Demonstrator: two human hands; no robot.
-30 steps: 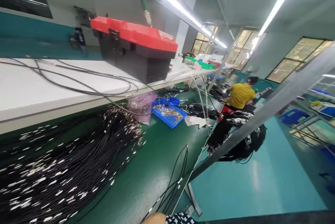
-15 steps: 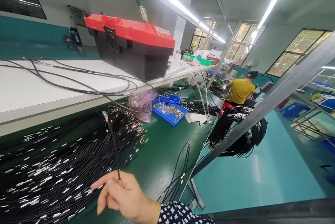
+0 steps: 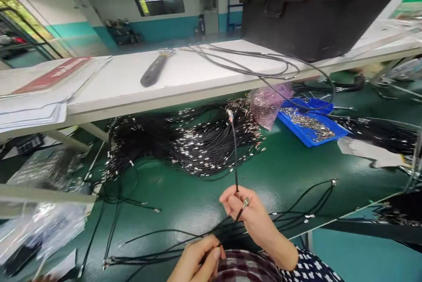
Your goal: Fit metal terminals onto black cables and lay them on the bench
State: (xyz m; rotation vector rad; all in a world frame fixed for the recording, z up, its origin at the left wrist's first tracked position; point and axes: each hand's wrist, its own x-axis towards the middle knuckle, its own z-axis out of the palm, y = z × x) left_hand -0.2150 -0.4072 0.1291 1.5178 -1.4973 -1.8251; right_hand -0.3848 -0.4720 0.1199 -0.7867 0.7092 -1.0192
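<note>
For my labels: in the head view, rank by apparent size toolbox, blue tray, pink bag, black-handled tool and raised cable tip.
1. Toolbox
2. Blue tray and pink bag: too alike to rank
3. Black-handled tool
4. Raised cable tip

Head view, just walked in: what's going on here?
A person's right hand holds a black cable, one end pointing up. The left hand is lower, at the near edge, by more dark cables; its exact grip is partly hidden. Beyond, a large cable bundle lies on the green surface, with a blue tray of small metal parts to its right.
</note>
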